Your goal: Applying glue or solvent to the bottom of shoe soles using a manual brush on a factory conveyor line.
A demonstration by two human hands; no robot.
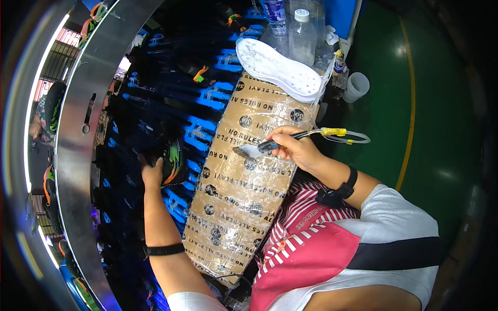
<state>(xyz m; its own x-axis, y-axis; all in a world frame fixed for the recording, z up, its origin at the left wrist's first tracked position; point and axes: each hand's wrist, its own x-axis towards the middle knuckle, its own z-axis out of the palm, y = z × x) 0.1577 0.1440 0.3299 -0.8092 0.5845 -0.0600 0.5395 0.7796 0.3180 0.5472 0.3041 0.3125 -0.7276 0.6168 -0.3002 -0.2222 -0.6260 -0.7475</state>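
Brush with a dark handle and a flat grey tip (249, 151) is pinched between the thumb and curled fingers of the right hand (298, 147), over a long brown cardboard-covered board (233, 181); I cannot tell if the tip touches it. A thin clear tube with yellow bands (334, 132) runs at the handle's back end. The left hand (152, 173) is at a dark shoe with green and orange stripes (174, 163), among bright blue racks (199, 132). Its fingers are lost in the dark, so I cannot tell if it grips. The work looks begun but not done: the brush is out, and a long white sole (280, 70) lies on the far end of the board, well apart from the shoe. How much has been brushed, I cannot tell. The sole is curvy, with small dark dots. The cardboard looks shiny, wrinkly and sticky, with black print. The shoe looks rounded.
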